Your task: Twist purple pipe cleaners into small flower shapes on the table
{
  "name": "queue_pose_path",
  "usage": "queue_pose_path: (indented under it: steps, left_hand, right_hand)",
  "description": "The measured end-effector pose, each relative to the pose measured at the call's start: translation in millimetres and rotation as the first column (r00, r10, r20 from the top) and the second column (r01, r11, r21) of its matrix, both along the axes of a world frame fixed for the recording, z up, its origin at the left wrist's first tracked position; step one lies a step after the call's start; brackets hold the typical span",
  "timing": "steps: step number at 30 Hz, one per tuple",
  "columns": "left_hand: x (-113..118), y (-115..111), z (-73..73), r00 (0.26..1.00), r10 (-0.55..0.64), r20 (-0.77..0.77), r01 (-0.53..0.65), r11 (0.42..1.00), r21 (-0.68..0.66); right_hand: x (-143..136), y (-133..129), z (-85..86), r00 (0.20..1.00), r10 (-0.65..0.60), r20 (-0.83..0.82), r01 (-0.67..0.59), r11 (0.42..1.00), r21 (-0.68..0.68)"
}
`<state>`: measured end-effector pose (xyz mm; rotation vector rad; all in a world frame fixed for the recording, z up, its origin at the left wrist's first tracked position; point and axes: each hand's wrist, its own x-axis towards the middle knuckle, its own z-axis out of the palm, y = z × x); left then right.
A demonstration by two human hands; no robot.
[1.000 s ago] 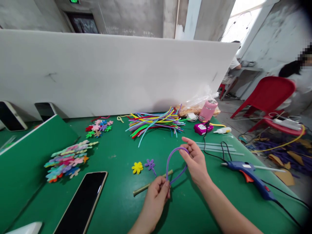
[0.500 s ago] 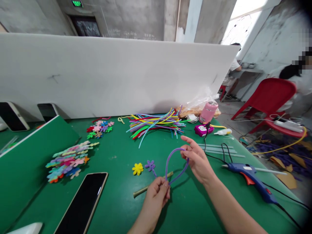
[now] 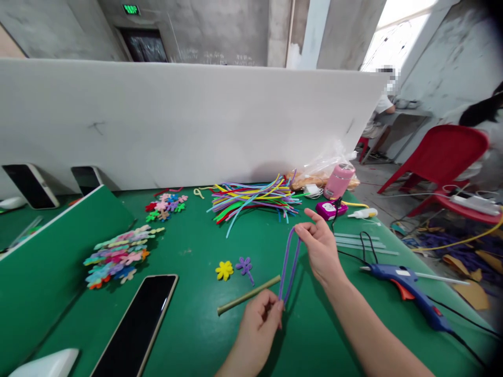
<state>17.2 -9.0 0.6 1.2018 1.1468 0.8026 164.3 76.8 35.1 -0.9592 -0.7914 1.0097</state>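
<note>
A purple pipe cleaner [image 3: 290,264], bent into a long narrow loop, is stretched between my two hands above the green table. My left hand [image 3: 261,327] pinches its lower ends together. At the top bend, my right hand [image 3: 320,246] grips it between thumb and finger, the other fingers partly extended. Just beyond my left hand lies a greenish stick [image 3: 247,296]. Past that are a purple pipe-cleaner flower [image 3: 244,265] with a short stem and a yellow flower [image 3: 225,270], both flat on the table.
A pile of coloured pipe cleaners [image 3: 255,201] lies at the back. A blue glue gun [image 3: 408,285] and clear glue sticks [image 3: 361,242] are at right, with cords. A phone [image 3: 137,324] and flower stacks [image 3: 120,256] are at left. A pink bottle [image 3: 340,180] stands by the white partition [image 3: 196,120].
The rounded purple loop has been pulled into a narrow, taller one. My right hand has moved slightly up and right. The view has shifted slightly.
</note>
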Motion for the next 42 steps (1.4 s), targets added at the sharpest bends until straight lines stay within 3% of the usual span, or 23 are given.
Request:
queue_pose_path:
  steps: [4, 11, 18, 23, 29, 32, 36, 42]
  left_hand:
    - [5.3, -7.9, 7.3, 0.997, -0.017, -0.077, 0.021, 0.999, 0.046]
    - [5.5, -14.7, 4.2, 0.992, 0.019, -0.127, -0.011, 0.998, 0.066]
    - [5.6, -18.2, 5.6, 0.992, 0.056, -0.110, -0.051, 0.998, 0.041]
    - [2.1, -8.6, 4.5, 0.984, 0.177, -0.002, -0.177, 0.984, -0.033]
    - [-3.7, -0.8, -1.7, 0.944, 0.275, 0.183, -0.245, 0.954, -0.171]
    - [-4.8, -1.9, -12.0, 0.916, 0.294, 0.273, -0.225, 0.940, -0.257]
    - [-5.8, -3.5, -25.0, 0.886, 0.289, 0.361, -0.160, 0.924, -0.348]
    - [-1.6, -8.5, -28.8, 0.954, 0.133, 0.269, -0.049, 0.953, -0.298]
  right_hand:
    - [-12.5, 6.8, -2.2, 0.981, 0.008, -0.192, -0.017, 0.999, -0.043]
    - [-31.1, 10.6, -9.7, 0.923, 0.030, -0.383, -0.085, 0.988, -0.128]
    - [-38.7, 9.4, -9.1, 0.895, 0.038, -0.445, -0.126, 0.977, -0.170]
    - [-27.5, 12.3, -6.0, 0.900, 0.056, -0.433, -0.153, 0.969, -0.193]
    - [-25.9, -1.9, -9.7, 0.841, 0.163, -0.516, -0.360, 0.881, -0.307]
    - [-41.9, -21.2, -16.6, 0.760, 0.296, -0.579, -0.515, 0.817, -0.259]
    - [-62.9, -42.3, -27.8, 0.680, 0.390, -0.621, -0.629, 0.745, -0.220]
    - [-67.1, -43.5, -36.7, 0.782, 0.264, -0.565, -0.438, 0.877, -0.197]
